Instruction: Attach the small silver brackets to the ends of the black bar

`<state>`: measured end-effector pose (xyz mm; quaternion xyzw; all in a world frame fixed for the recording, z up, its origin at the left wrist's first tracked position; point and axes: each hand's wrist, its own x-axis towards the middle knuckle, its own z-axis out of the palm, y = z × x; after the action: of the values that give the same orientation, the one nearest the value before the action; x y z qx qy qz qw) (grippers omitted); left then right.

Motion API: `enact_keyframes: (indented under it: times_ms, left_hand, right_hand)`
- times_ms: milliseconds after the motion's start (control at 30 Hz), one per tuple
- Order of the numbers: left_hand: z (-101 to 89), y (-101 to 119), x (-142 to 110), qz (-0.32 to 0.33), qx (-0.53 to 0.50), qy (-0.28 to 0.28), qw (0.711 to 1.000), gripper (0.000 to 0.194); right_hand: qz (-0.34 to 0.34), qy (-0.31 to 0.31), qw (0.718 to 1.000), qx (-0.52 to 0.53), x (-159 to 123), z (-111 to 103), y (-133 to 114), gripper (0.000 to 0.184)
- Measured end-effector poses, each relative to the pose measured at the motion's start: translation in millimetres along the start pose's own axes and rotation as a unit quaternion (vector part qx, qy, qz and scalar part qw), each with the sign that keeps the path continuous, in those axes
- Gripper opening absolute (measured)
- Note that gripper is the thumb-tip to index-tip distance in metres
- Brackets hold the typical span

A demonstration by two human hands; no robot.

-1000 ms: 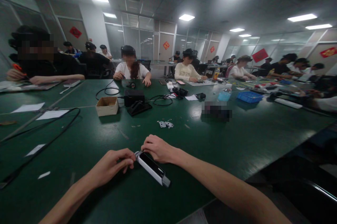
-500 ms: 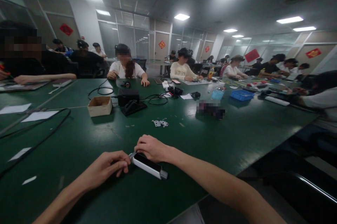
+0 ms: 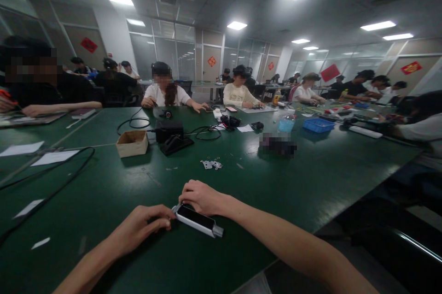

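A long flat device (image 3: 197, 220) with a dark face and white edge lies on the green table (image 3: 311, 179) close in front of me. My left hand (image 3: 143, 225) has its fingers curled and pinched at the device's left end. My right hand (image 3: 202, 197) rests curled over the same end from behind, fingers closed on it. The device's far end points right, toward the table's near edge.
Small metal parts (image 3: 211, 164) lie beyond my hands. Farther back stand a cardboard box (image 3: 132, 143), a black unit with cables (image 3: 171, 135), and a blue tray (image 3: 317, 125). A black cable (image 3: 51, 169) and paper slips cross the left side. Several people sit around the table.
The view shifted a little. The device has turned flatter, toward level, between my hands. Both hands keep their hold at its left end.
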<state>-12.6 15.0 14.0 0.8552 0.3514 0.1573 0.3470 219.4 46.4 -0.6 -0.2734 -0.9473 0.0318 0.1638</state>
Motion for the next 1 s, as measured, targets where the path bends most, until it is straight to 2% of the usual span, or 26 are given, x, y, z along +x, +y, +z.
enact_keyframes:
  times_ms: [167,333,500,600,867,1000]
  left_hand:
    - [3.0,-11,0,0.043,0.025,0.053,0.997,0.024]
    - [4.5,-11,-2,0.062,0.054,0.095,0.992,0.021]
    - [5.7,-18,-2,0.134,0.092,0.083,0.983,0.021]
    - [4.6,-20,-3,0.151,0.13,0.086,0.976,0.019]
    - [-1.3,-2,-8,0.18,0.207,0.06,0.96,0.023]
    - [-0.2,-2,-8,0.224,0.251,0.052,0.94,0.027]
  right_hand:
    - [0.001,-0.001,1.0,-0.001,0,0,0,0.017]
    - [-0.001,-0.005,1.0,-0.011,0,-1,-1,0.018]
    - [-0.003,0.001,1.0,-0.007,0,2,1,0.017]
    - [-0.004,0.011,1.0,-0.003,0,6,3,0.017]
    - [-0.005,0.006,1.0,-0.017,-1,5,2,0.018]
    - [-0.012,0.004,0.999,-0.029,-2,2,0,0.019]
